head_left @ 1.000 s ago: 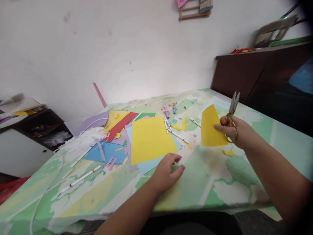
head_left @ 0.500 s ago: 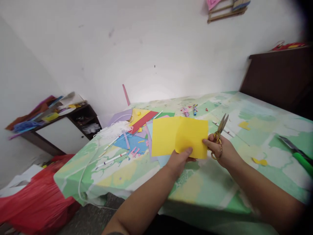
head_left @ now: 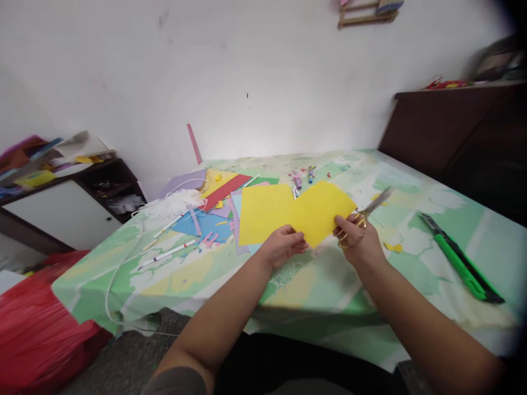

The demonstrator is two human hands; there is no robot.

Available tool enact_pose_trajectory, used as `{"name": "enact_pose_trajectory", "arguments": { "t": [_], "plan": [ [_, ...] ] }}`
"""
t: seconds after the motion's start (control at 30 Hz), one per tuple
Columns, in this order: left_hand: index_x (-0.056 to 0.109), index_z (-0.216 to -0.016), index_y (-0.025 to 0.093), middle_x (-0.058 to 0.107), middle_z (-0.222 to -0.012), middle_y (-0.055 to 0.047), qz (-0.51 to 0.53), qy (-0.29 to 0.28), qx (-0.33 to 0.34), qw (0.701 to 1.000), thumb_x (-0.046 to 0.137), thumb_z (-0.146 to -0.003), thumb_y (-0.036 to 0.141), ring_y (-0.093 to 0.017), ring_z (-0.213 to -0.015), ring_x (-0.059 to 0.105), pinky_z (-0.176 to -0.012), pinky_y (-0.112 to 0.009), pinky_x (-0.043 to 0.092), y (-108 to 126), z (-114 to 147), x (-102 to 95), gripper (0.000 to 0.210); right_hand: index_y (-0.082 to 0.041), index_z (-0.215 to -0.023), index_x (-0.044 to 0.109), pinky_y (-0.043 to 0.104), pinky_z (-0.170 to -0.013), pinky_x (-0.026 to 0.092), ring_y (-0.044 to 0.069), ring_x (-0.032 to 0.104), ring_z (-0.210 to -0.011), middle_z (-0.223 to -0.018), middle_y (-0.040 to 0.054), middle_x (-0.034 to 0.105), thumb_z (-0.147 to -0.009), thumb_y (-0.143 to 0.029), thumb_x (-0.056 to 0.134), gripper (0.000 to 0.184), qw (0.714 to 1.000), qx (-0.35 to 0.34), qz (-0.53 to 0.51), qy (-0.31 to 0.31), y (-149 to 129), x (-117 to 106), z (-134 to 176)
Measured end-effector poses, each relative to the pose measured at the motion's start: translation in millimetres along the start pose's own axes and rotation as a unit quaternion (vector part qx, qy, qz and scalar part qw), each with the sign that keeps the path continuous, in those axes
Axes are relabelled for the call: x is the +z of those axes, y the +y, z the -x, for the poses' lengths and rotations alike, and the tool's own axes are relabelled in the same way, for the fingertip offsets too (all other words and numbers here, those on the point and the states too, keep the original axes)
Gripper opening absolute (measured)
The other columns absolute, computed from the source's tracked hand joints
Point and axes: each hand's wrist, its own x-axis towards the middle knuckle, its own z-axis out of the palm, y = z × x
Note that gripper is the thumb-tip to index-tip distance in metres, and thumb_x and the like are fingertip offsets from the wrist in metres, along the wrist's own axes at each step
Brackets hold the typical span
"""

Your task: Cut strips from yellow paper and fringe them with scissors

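Note:
My right hand (head_left: 362,241) has scissors (head_left: 362,216) hooked on its fingers, the blurred blades pointing up and right. Its thumb also pinches the right corner of a yellow paper sheet (head_left: 323,211), held tilted above the table. My left hand (head_left: 286,246) is by that sheet's lower left edge, thumb out and fingers loosely curled, apart from the thumb; whether the tips touch the paper is hard to see. Left of the held sheet, another yellow sheet (head_left: 265,214) lies over purple and light-blue papers.
A green box cutter (head_left: 465,266) with its blade out lies at the right. Left on the patterned tablecloth (head_left: 197,285) are white string (head_left: 175,203), a red strip (head_left: 226,192), blue paper (head_left: 206,225) and markers (head_left: 168,254). A red plastic bag (head_left: 45,329) sits lower left.
The held yellow sheet has turned to a tilt, its right corner now in my right hand. My left thumb has come off its face. The view has shifted right, showing the whole box cutter.

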Motion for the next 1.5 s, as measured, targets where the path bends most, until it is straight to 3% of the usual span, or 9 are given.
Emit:
{"name": "enact_pose_trajectory", "arguments": {
  "t": [0.17,0.33,0.5,0.6,0.7,0.77,1.03,1.3,1.5],
  "plan": [
    [0.061,-0.082,0.009,0.064,-0.075,-0.009,-0.011,-0.012,0.008,1.000,0.073,-0.058,0.032,-0.014,-0.066,0.061,-0.056,-0.025,0.048,-2.4,0.8,6.8,0.035,-0.023,-0.067,0.031,0.028,-0.062,0.047,0.010,0.052,-0.058,-0.063,-0.0064,0.042,-0.067,-0.040,0.061,0.035,0.996,-0.052,0.016,0.073,7.9,16.5,16.5],
    [0.059,-0.090,0.011,0.065,-0.074,-0.007,0.012,0.041,0.059,0.997,0.072,-0.059,0.034,-0.011,-0.053,0.058,-0.049,-0.023,0.047,-3.1,0.6,6.5,0.041,-0.022,-0.069,0.036,0.028,-0.062,0.045,0.014,0.058,-0.064,-0.065,-0.0050,0.049,-0.064,-0.043,0.064,0.035,0.994,-0.047,0.102,0.019,8.5,21.3,33.3],
    [0.060,-0.081,0.009,0.063,-0.068,-0.005,0.027,0.105,0.119,0.987,0.069,-0.062,0.032,-0.011,-0.055,0.059,-0.052,-0.023,0.048,4.7,-0.9,-1.3,0.031,-0.020,-0.062,0.048,0.027,-0.051,0.036,0.013,0.048,-0.052,-0.055,-0.0029,0.051,-0.064,-0.049,0.063,0.033,0.968,-0.018,0.248,-0.045,-4.1,-2.1,45.2],
    [0.060,-0.087,0.011,0.065,-0.081,-0.006,0.028,0.108,0.148,0.983,0.069,-0.063,0.030,-0.014,-0.064,0.062,-0.055,-0.025,0.050,16.5,3.3,-2.1,0.031,-0.020,-0.050,0.044,0.026,-0.048,0.027,0.011,0.037,-0.047,-0.045,-0.0042,0.041,-0.060,-0.051,0.065,0.039,0.931,-0.015,0.351,-0.095,-14.3,-22.4,52.6],
    [0.059,-0.091,0.013,0.064,-0.094,-0.007,0.031,0.078,0.159,0.984,0.067,-0.064,0.027,-0.016,-0.071,0.064,-0.058,-0.027,0.052,30.4,11.7,4.0,0.031,-0.021,-0.053,0.040,0.027,-0.050,0.028,0.013,0.038,-0.050,-0.049,-0.0031,0.041,-0.069,-0.056,0.052,0.041,0.853,-0.016,0.494,-0.167,-23.0,-34.5,59.9],
    [0.058,-0.091,0.013,0.063,-0.093,-0.006,0.035,0.055,0.161,0.985,0.065,-0.066,0.026,-0.017,-0.072,0.064,-0.058,-0.028,0.052,38.5,18.2,10.4,0.029,-0.021,-0.056,0.039,0.027,-0.052,0.030,0.014,0.040,-0.052,-0.053,-0.0023,0.043,-0.073,-0.057,0.045,0.041,0.826,-0.017,0.527,-0.198,-26.7,-35.1,63.5],
    [0.051,-0.074,0.013,0.048,-0.046,0.004,-0.108,0.063,0.132,0.983,0.054,-0.075,0.035,-0.006,-0.036,0.042,-0.034,-0.018,0.032,49.6,35.3,25.8,0.022,-0.022,-0.059,0.035,0.027,-0.052,0.031,0.013,0.039,-0.053,-0.054,-0.0038,0.038,-0.073,-0.059,0.039,0.041,0.845,-0.023,0.488,-0.220,-22.8,-20.0,71.5],
    [0.055,-0.079,0.013,0.054,-0.061,0.000,-0.228,0.071,0.145,0.960,0.058,-0.070,0.033,-0.008,-0.044,0.049,-0.041,-0.023,0.039,59.3,45.2,35.6,0.022,-0.021,-0.066,0.042,0.026,-0.051,0.031,0.013,0.040,-0.054,-0.058,-0.0035,0.041,-0.073,-0.058,0.041,0.038,0.878,0.006,0.410,-0.246,-22.6,-20.1,83.2],
    [0.054,-0.061,0.013,0.052,-0.052,0.001,-0.320,0.061,0.122,0.938,0.060,-0.066,0.029,-0.008,-0.050,0.048,-0.051,-0.023,0.038,61.5,53.3,44.5,0.017,-0.021,-0.063,0.039,0.026,-0.051,0.029,0.012,0.036,-0.053,-0.055,-0.0048,0.035,-0.074,-0.058,0.041,0.038,0.879,-0.004,0.410,-0.243,-26.0,-20.4,88.5]
  ]
}}
